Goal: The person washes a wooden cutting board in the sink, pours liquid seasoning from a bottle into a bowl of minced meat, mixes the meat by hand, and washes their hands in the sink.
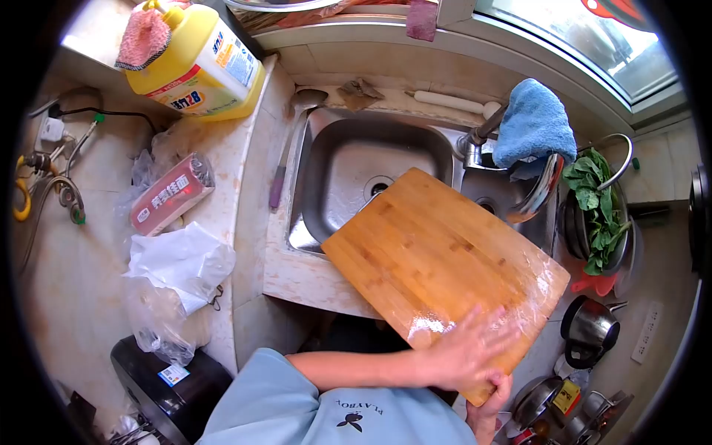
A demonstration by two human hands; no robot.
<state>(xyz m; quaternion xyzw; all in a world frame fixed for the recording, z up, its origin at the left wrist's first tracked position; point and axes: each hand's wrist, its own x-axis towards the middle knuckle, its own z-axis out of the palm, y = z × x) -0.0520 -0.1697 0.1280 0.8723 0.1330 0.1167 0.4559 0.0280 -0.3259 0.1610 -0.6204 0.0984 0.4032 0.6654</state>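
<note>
A wooden cutting board (437,252) slants over the front of the sink, its far corner above the basin. Its near surface glistens with water. My left hand (472,347) lies flat across the wet near part of the board, fingers stretched out and a little blurred. At the board's nearest corner, my right hand (491,400) grips the edge with the thumb on top; its other fingers are mostly hidden underneath.
Behind the board is a steel sink (326,148) with a faucet (469,148) and a blue cloth (534,122). Leafy greens (597,200) and a kettle (589,330) stand right. A yellow jug (196,67), noodle pack (174,193) and ladle (288,152) are left.
</note>
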